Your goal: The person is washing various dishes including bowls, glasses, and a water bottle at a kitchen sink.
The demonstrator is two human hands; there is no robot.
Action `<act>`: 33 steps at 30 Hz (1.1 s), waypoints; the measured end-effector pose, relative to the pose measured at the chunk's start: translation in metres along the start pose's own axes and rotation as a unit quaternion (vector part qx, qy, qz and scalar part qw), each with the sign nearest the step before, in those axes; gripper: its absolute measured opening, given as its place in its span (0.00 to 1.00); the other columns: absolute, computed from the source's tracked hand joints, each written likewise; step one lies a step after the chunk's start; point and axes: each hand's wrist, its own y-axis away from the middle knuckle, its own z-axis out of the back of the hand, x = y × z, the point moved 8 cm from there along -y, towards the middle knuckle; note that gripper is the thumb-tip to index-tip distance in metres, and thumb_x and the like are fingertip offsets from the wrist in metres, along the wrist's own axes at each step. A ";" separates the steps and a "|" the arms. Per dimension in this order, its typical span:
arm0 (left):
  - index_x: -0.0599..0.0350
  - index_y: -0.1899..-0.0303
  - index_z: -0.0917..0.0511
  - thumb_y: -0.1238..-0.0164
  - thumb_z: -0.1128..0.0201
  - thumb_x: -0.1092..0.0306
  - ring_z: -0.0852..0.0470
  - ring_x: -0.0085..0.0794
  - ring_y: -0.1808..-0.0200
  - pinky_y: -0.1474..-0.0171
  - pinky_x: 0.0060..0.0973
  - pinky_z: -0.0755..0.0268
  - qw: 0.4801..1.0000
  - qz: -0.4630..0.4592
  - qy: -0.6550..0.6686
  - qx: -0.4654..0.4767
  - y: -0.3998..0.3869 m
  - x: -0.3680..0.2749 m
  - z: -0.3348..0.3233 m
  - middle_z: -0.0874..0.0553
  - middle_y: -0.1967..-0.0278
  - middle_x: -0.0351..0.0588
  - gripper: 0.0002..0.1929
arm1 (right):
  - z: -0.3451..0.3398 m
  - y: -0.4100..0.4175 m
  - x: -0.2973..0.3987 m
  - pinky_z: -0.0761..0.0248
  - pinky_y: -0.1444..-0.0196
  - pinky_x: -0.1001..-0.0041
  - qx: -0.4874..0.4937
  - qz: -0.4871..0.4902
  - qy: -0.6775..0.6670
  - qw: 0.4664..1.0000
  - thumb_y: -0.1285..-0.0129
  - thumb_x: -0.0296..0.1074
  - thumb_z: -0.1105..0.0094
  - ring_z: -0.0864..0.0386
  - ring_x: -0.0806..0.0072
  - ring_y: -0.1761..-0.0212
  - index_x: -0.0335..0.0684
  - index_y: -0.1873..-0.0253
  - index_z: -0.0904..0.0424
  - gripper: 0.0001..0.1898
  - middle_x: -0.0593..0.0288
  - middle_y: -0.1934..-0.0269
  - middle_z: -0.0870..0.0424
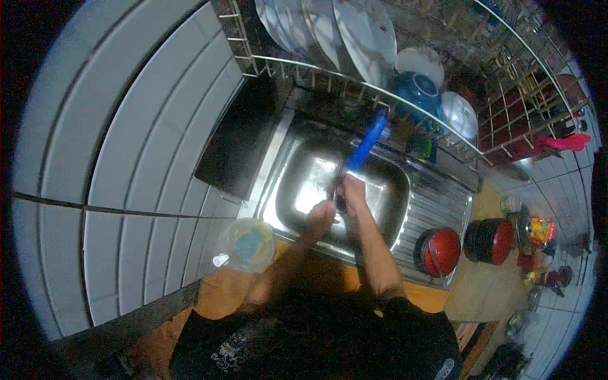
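Note:
My hands are held over a stainless steel sink basin [289,185], below the end of a blue hose or tap sleeve [368,142]. My right hand [355,192] is curled around a small dark, shiny item [339,197], too blurred to name. Close beside it, my left hand [323,213] has its fingers bent in toward the same item. Whether the left fingers grip it cannot be made out. A bright patch between hose and right hand looks like running water.
A wire dish rack [308,64] with plates and bowls spans the back. A clear tub [259,256] with a blue-and-yellow sponge or cloth stands at front left. Red-based pans [445,251] sit on the ribbed drainboard [430,204] and beside it. White tiles [137,156] wall the left.

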 end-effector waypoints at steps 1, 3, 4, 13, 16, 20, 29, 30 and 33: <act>0.59 0.70 0.29 0.39 0.45 0.64 0.25 0.37 0.75 0.69 0.31 0.28 0.999 -0.016 0.041 0.014 0.002 -0.003 0.000 0.26 0.78 0.47 0.08 | -0.001 -0.001 -0.009 0.36 0.76 0.82 -0.002 -0.052 -0.118 0.992 0.37 0.27 0.52 0.28 0.82 0.78 0.33 0.63 0.22 0.08 0.66 0.76 0.23; 0.57 0.69 0.29 0.36 0.45 0.61 0.26 0.27 0.74 0.65 0.27 0.26 0.905 0.177 0.369 0.113 0.017 0.019 -0.025 0.26 0.76 0.41 0.10 | -0.006 -0.001 -0.021 0.37 0.77 0.84 0.006 -0.124 -0.239 0.963 0.34 0.33 0.52 0.28 0.81 0.77 0.37 0.60 0.22 0.09 0.68 0.73 0.24; 0.57 0.69 0.29 0.36 0.45 0.61 0.26 0.27 0.74 0.65 0.27 0.26 0.909 0.209 0.347 0.093 0.020 0.027 -0.023 0.26 0.76 0.41 0.10 | -0.005 -0.002 -0.020 0.37 0.77 0.84 0.009 -0.121 -0.236 0.964 0.34 0.33 0.52 0.28 0.81 0.77 0.37 0.60 0.22 0.09 0.68 0.73 0.24; 0.62 0.62 0.23 0.35 0.46 0.49 0.27 0.22 0.78 0.70 0.25 0.26 0.891 0.313 0.327 0.041 0.023 0.060 -0.017 0.26 0.77 0.38 0.21 | 0.017 0.001 -0.007 0.32 0.77 0.82 -0.049 -0.061 0.066 0.995 0.42 0.23 0.46 0.26 0.82 0.75 0.32 0.62 0.22 0.04 0.62 0.70 0.20; 0.63 0.66 0.22 0.36 0.46 0.46 0.27 0.20 0.80 0.76 0.21 0.29 0.971 0.120 0.203 0.036 0.004 0.033 -0.005 0.25 0.79 0.38 0.24 | 0.006 0.011 -0.011 0.31 0.80 0.80 0.003 -0.086 -0.003 0.996 0.43 0.24 0.45 0.25 0.79 0.78 0.30 0.66 0.23 0.04 0.60 0.74 0.20; 0.60 0.66 0.21 0.35 0.45 0.60 0.25 0.21 0.79 0.77 0.19 0.30 0.979 0.098 0.178 0.034 -0.001 0.035 -0.009 0.22 0.77 0.38 0.12 | -0.009 0.025 -0.022 0.37 0.86 0.78 0.064 -0.150 -0.039 0.986 0.44 0.26 0.47 0.31 0.78 0.85 0.30 0.70 0.23 0.06 0.58 0.81 0.24; 0.62 0.68 0.22 0.39 0.48 0.43 0.27 0.21 0.79 0.77 0.21 0.33 0.993 0.022 0.119 0.014 -0.003 0.036 -0.006 0.23 0.79 0.39 0.26 | 0.000 0.005 -0.028 0.34 0.81 0.76 -0.061 -0.141 -0.021 0.988 0.39 0.28 0.52 0.26 0.77 0.80 0.27 0.69 0.22 0.11 0.56 0.77 0.20; 0.59 0.71 0.21 0.37 0.45 0.52 0.23 0.24 0.78 0.75 0.24 0.29 0.993 0.047 0.108 0.020 -0.002 0.042 -0.007 0.20 0.78 0.41 0.17 | -0.001 0.001 -0.031 0.34 0.81 0.76 -0.053 -0.139 -0.024 0.989 0.39 0.28 0.52 0.26 0.77 0.80 0.27 0.69 0.22 0.11 0.56 0.77 0.20; 0.60 0.67 0.21 0.36 0.47 0.52 0.20 0.27 0.74 0.73 0.24 0.28 0.993 -0.094 0.068 0.007 0.007 0.026 -0.005 0.19 0.74 0.44 0.18 | 0.014 -0.008 -0.041 0.36 0.82 0.73 -0.139 -0.140 -0.014 0.980 0.40 0.29 0.50 0.24 0.74 0.80 0.31 0.72 0.21 0.11 0.57 0.78 0.21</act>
